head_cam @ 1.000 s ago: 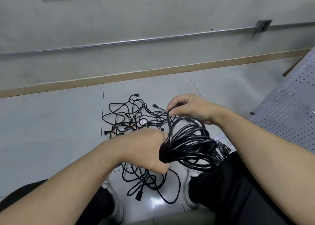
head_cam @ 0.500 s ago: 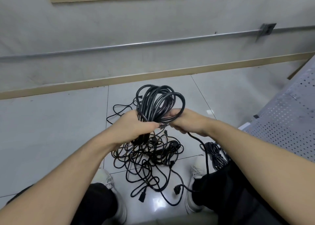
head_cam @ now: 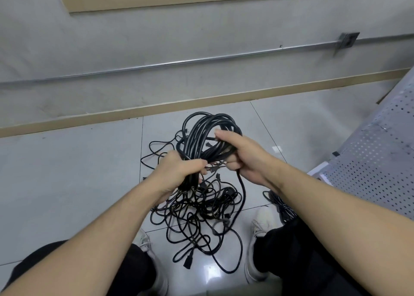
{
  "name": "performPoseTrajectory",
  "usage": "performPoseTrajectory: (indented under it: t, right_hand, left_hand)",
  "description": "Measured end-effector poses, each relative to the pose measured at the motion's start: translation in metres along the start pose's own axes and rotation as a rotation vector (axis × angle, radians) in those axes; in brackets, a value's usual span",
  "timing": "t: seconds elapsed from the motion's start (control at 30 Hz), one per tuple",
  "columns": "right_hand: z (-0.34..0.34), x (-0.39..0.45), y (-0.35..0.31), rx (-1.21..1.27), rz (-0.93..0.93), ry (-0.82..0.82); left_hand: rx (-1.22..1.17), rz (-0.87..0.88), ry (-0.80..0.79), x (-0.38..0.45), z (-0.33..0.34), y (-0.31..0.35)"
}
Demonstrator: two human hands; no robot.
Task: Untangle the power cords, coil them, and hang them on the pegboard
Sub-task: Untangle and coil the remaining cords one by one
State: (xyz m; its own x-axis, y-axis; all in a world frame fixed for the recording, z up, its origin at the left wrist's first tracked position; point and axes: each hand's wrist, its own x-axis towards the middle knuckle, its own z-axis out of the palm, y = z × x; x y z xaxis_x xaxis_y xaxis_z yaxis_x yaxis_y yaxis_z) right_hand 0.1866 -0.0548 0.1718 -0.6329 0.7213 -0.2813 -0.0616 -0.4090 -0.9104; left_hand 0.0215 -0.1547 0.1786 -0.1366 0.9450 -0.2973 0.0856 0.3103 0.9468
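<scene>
Above the tangle point(head_cam: 197, 208) on the floor point(head_cam: 67, 172), both hands, left hand point(head_cam: 181, 172) and right hand point(head_cam: 244, 156), clamp fingers on the coil point(head_cam: 208, 134), which the person should keep bunched while wrapping the loose tail point(head_cam: 243, 190) round it.

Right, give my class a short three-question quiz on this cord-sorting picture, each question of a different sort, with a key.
1. True or false: the coiled cord already hangs on the pegboard.
2. Which hand grips the coil at its gathered lower end? A) left hand B) right hand C) neither
3. Fill in: the tangled cords lie on the tiled ____, between the person's shoes.

Key
1. False: both hands hold it above the floor.
2. A
3. floor
</scene>
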Motion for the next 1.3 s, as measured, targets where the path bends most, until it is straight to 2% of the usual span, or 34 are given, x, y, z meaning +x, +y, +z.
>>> performPoseTrajectory:
  t: [0.1, 0.23, 0.3, 0.4, 0.5, 0.6, 0.8, 0.93, 1.07, 1.2, 1.3]
  right_hand:
    - [0.002, 0.005, 0.000, 0.063, -0.051, 0.100]
    - [-0.001, 0.004, -0.004, 0.043, -0.057, 0.139]
    - [-0.002, 0.002, -0.007, -0.023, -0.078, 0.161]
    - [-0.010, 0.004, -0.009, -0.209, -0.174, 0.157]
    - [-0.022, 0.002, -0.009, -0.514, -0.188, 0.067]
    - [-0.024, 0.000, 0.000, -0.840, -0.223, 0.008]
    - [-0.021, -0.004, 0.008, -1.177, -0.233, -0.123]
    - [-0.022, -0.014, 0.004, -1.337, -0.346, -0.178]
    - [-0.016, -0.021, -0.011, -1.241, -0.562, -0.100]
    - [-0.019, -0.014, -0.014, -1.207, -0.759, -0.018]
    - [-0.025, -0.009, -0.017, -1.108, -0.744, -0.043]
  left_hand:
    - [-0.187, -0.063, 0.093, 0.002, 0.013, 0.000]
    - [-0.258, -0.098, 0.020, 0.001, 0.017, 0.000]
    - [-0.209, -0.014, 0.013, 0.001, 0.017, 0.000]
    - [-0.166, 0.200, 0.124, 0.003, 0.012, 0.005]
    - [-0.222, 0.250, 0.193, 0.004, 0.001, 0.009]
    - [-0.077, 0.252, 0.249, 0.006, -0.004, 0.004]
    - [0.113, 0.142, 0.446, 0.023, -0.018, -0.003]
    - [0.539, 0.105, 0.523, 0.026, -0.038, 0.001]
    - [1.036, 0.099, 0.364, 0.023, -0.023, -0.003]
    - [1.128, 0.195, 0.029, 0.011, -0.001, -0.004]
    - [1.020, 0.322, -0.217, 0.003, 0.008, -0.008]
